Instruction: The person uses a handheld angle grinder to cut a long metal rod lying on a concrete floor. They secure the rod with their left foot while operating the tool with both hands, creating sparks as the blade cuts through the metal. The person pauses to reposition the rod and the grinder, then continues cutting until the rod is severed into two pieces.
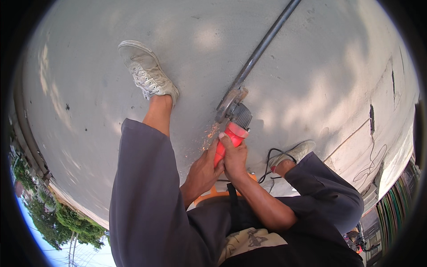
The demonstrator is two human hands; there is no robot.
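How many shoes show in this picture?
2: one on the floor left of the grinder; the other to the grinder's right, with the black cord across it.

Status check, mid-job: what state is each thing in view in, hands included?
Red angle grinder: running, judging by the sparks; head at the metal bar's near end.
Sparks: flying off, orange.
Metal bar: lying on the floor.
Left hand: closed on the grinder.
Right hand: closed on the grinder.
Black cord: slack, curved.
Left shoe: laced, on the floor.
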